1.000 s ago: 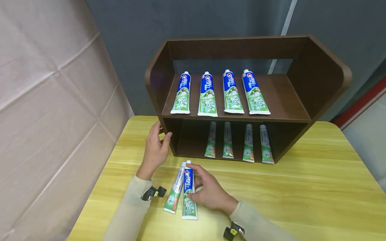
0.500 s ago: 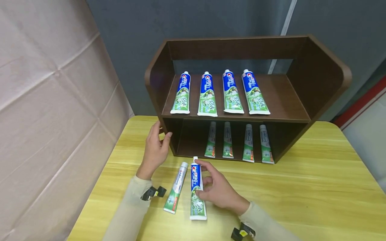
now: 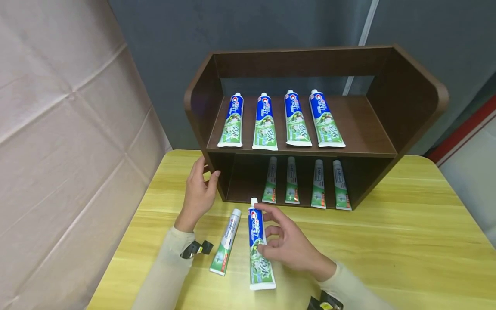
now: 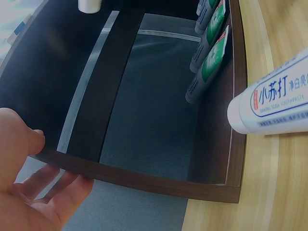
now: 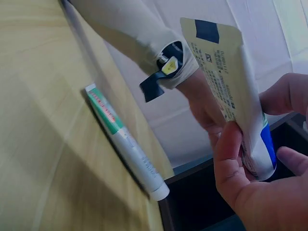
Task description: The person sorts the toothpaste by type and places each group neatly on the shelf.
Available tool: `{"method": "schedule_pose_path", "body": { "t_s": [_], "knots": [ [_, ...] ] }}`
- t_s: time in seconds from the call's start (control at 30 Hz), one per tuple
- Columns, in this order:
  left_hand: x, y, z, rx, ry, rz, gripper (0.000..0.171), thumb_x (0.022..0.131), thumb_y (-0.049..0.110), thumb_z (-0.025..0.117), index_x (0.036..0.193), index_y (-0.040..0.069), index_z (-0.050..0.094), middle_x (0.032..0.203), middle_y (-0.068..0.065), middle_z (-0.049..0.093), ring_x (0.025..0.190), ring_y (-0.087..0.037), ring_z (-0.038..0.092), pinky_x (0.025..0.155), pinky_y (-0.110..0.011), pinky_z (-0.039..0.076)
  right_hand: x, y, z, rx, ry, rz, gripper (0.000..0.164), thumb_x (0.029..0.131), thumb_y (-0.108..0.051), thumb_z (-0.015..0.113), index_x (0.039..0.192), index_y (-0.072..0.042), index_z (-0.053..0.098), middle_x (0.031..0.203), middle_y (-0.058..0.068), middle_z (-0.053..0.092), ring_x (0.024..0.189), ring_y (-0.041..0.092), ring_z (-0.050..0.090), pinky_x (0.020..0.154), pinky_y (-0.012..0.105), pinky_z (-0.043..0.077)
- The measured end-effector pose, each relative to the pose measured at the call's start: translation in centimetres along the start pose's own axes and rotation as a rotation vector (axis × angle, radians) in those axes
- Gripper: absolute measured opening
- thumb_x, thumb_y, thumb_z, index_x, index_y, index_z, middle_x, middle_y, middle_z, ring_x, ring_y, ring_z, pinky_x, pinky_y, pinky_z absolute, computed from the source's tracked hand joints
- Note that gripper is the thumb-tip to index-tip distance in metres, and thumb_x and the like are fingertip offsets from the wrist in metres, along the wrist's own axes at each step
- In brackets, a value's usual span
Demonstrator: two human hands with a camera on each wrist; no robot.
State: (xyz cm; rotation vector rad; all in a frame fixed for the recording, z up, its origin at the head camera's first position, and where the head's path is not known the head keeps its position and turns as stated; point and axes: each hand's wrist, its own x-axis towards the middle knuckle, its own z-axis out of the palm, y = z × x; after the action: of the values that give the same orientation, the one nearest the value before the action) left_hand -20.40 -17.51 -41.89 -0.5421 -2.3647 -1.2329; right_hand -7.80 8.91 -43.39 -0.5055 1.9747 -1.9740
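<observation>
My right hand point(image 3: 296, 245) grips a blue-and-green toothpaste tube point(image 3: 256, 241) by its edges, cap pointing toward the shelf. In the right wrist view this tube point(image 5: 231, 82) is held up off the table, its printed back showing. My left hand point(image 3: 199, 193) holds the left side panel of a dark brown two-tier shelf point(image 3: 300, 153); in the left wrist view the thumb is inside the panel's edge and the fingers outside. A white-and-green toothpaste tube point(image 3: 225, 243) lies on the table between the hands, cap toward the shelf.
Several blue-and-green tubes point(image 3: 265, 122) lie in a row on the upper tier. Several grey-and-green tubes point(image 3: 319, 185) lie on the lower tier, right of its left wall. The wooden table point(image 3: 407, 237) extends to the right; a pale quilted wall point(image 3: 77, 129) stands left.
My right hand has lifted the blue-and-green tube and moved it right, away from the white-and-green tube. The left hand has stayed at the shelf's side panel.
</observation>
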Motion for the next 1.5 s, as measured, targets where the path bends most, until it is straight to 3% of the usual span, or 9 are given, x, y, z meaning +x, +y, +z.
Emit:
{"method": "schedule_pose_path", "body": {
  "t_s": [0.17,0.3,0.6,0.8,1.1,1.5],
  "knots": [
    [-0.1,-0.1,0.0,0.001,-0.001,0.001,0.054,0.107,0.011,0.060,0.158,0.011,0.041,0.144,-0.018,0.055,0.127,-0.040,0.061,0.085,-0.056,0.066,-0.7,-1.3,-0.3,0.027,-0.010,-0.042,0.078,0.084,0.007,0.073,0.153,-0.019,0.049,0.138,0.025,0.048,0.092,0.022,0.069,0.074,0.036,0.068],
    [-0.1,-0.1,0.0,0.003,0.001,0.003,0.054,0.107,0.011,0.061,0.158,0.011,0.042,0.144,-0.018,0.055,0.126,-0.039,0.061,0.085,-0.056,0.066,-1.2,-2.4,-0.6,0.027,0.000,-0.071,0.078,0.083,0.007,0.074,0.153,-0.017,0.049,0.140,0.024,0.048,0.094,0.024,0.069,0.076,0.036,0.068],
    [0.0,-0.1,0.0,0.009,0.003,0.012,0.054,0.107,0.012,0.061,0.157,0.011,0.042,0.144,-0.020,0.055,0.127,-0.042,0.061,0.085,-0.056,0.066,-2.0,-4.1,-1.6,0.076,-0.015,-0.222,0.078,0.084,0.012,0.071,0.155,-0.006,0.045,0.141,0.030,0.046,0.095,0.024,0.068,0.075,0.033,0.068],
    [0.1,-0.1,0.0,0.004,0.003,0.015,0.054,0.107,0.012,0.061,0.158,0.010,0.042,0.144,-0.018,0.055,0.127,-0.043,0.061,0.085,-0.057,0.066,-2.5,-5.5,-2.1,0.074,-0.001,-0.301,0.077,0.085,0.016,0.067,0.156,-0.002,0.043,0.139,0.026,0.048,0.096,0.023,0.068,0.077,0.033,0.068],
    [0.1,0.0,-0.1,0.002,0.000,0.001,0.054,0.107,0.010,0.060,0.157,0.010,0.042,0.143,-0.024,0.054,0.127,-0.039,0.061,0.085,-0.055,0.067,-3.1,-8.3,-3.7,-0.030,0.088,-0.287,0.074,0.089,0.018,0.062,0.156,-0.004,0.045,0.148,0.018,0.050,0.113,0.026,0.066,0.085,0.034,0.068],
    [0.0,0.2,-0.1,-0.014,0.002,-0.008,0.053,0.106,0.010,0.062,0.156,0.008,0.043,0.141,-0.021,0.056,0.125,-0.039,0.062,0.084,-0.055,0.067,-3.3,-11.1,-5.6,-0.110,0.195,-0.317,0.073,0.090,0.022,0.057,0.156,-0.005,0.047,0.151,0.015,0.051,0.117,0.023,0.066,0.086,0.031,0.067]
  ]
}}
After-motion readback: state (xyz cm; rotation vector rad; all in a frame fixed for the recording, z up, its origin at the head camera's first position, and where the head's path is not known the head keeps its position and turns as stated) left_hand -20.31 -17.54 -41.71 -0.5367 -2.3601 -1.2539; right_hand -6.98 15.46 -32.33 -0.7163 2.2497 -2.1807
